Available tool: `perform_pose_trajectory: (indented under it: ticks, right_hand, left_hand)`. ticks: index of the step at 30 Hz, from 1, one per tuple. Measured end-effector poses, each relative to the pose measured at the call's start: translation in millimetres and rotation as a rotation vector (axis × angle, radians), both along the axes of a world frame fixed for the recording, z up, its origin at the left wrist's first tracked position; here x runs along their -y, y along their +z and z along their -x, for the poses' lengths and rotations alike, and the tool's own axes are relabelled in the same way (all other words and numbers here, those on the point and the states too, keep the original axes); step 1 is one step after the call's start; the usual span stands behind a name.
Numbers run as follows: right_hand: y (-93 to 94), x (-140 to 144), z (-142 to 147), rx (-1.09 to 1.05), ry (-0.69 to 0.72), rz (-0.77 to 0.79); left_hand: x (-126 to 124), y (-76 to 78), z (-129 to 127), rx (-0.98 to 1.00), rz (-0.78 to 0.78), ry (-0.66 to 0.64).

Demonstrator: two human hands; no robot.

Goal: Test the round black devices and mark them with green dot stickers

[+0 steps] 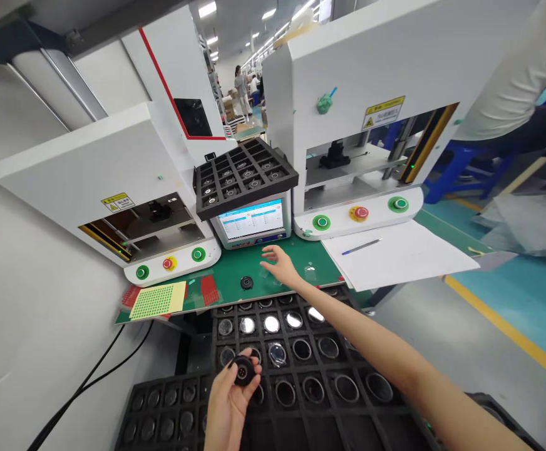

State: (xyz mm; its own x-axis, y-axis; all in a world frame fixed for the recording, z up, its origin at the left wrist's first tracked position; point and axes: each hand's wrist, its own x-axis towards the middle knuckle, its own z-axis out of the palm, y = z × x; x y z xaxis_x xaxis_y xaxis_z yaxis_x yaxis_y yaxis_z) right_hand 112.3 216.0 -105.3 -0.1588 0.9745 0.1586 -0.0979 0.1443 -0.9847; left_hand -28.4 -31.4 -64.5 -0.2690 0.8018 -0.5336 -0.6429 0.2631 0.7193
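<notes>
My left hand (228,404) holds a small round black part (243,370) over the near black tray (301,357), whose pockets hold round parts with clear or shiny faces. My right hand (280,265) is stretched out over the green mat (235,293) with its fingers apart and nothing in it. It hovers just in front of a small screen unit (252,223) and to the right of another round black part (247,282) lying on the mat.
Two white press machines (113,188) (362,94) with green and red buttons flank the screen. A black tray (242,175) sits tilted on top of it. White paper with a pen (361,247) lies right. Sticker sheets (158,299) lie left. A person stands far right.
</notes>
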Motion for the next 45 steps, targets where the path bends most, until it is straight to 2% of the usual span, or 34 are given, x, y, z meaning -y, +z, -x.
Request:
perform_pose_trajectory:
  ticks: [6,8,11,13,16,20,23,27,31,40,43,45]
  right_hand:
    - [51.2,108,-19,-0.259,0.108,0.055]
    - [66.1,139,-24,-0.344,0.141,0.096]
    - [81.3,167,-29,-0.474,0.197,0.148]
    - [86.4,179,-32,-0.486,0.206,0.137]
    - [89.2,192,-35,-0.403,0.148,0.027]
    - [91.0,205,-37,-0.252,0.003,-0.238]
    - [93.9,210,-37,-0.155,-0.115,-0.405]
    - [97.8,212,-38,-0.099,-0.16,-0.532]
    - [99.1,213,-40,-0.095,-0.211,-0.525]
    - [102.7,219,-38,-0.203,-0.157,-0.426]
    - [101.1,219,-39,-0.193,-0.148,-0.399]
    - [99.8,219,-40,-0.188,-0.142,-0.382]
  left_hand:
    - [-12,27.7,-13,-0.223,-0.12,-0.123]
    - [-15,36.0,-20,-0.323,-0.191,-0.129]
    - [-13,42.5,-30,-0.544,-0.324,-0.105]
    - [-10,45.6,-35,-0.678,-0.42,-0.099]
    - [-5,51.1,-39,-0.847,-0.526,-0.134]
    - [2,56.2,-44,-0.984,-0.608,-0.188]
    - [8,56.1,-47,-1.095,-0.67,-0.161]
    - [13,56.2,-48,-1.184,-0.757,-0.131]
    - [15,57.5,-48,-1.159,-0.771,-0.111]
    - [15,53.7,-51,-1.016,-0.797,-0.137]
    - [15,51.9,-51,-1.006,-0.748,-0.167]
    - [14,51.6,-53,-0.884,-0.669,-0.204]
